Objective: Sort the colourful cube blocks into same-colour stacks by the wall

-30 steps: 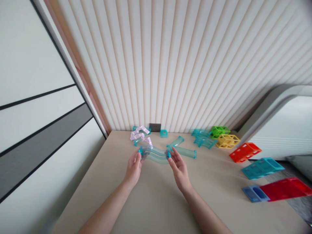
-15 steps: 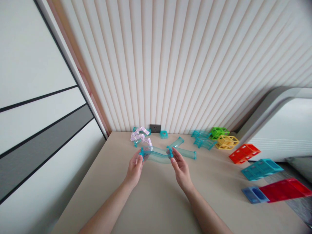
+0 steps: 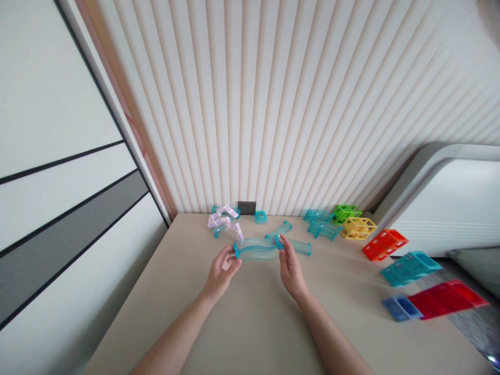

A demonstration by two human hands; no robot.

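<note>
A wavy clear teal tube (image 3: 258,252) hangs just above the beige table (image 3: 250,323), held between both my hands. My left hand (image 3: 222,271) pinches its left end cap with thumb and fingers. My right hand (image 3: 289,265) grips the right end cap, fingers closed round it. Just behind lie two straight teal tubes (image 3: 297,246), and a zigzag of pale pink pieces (image 3: 224,219) sits by the wall.
A dark socket plate (image 3: 247,208) is on the ribbed wall. To the right lie teal frame pieces (image 3: 322,225), green (image 3: 346,212), yellow (image 3: 358,227) and orange (image 3: 385,244) open blocks, a teal panel (image 3: 410,267), and blue (image 3: 400,307) and red (image 3: 445,299) panels.
Both hands have shifted slightly right and nearer with the wavy tube, lifting it off the table; the tube now looks straighter between them. The view has tilted down a little.
</note>
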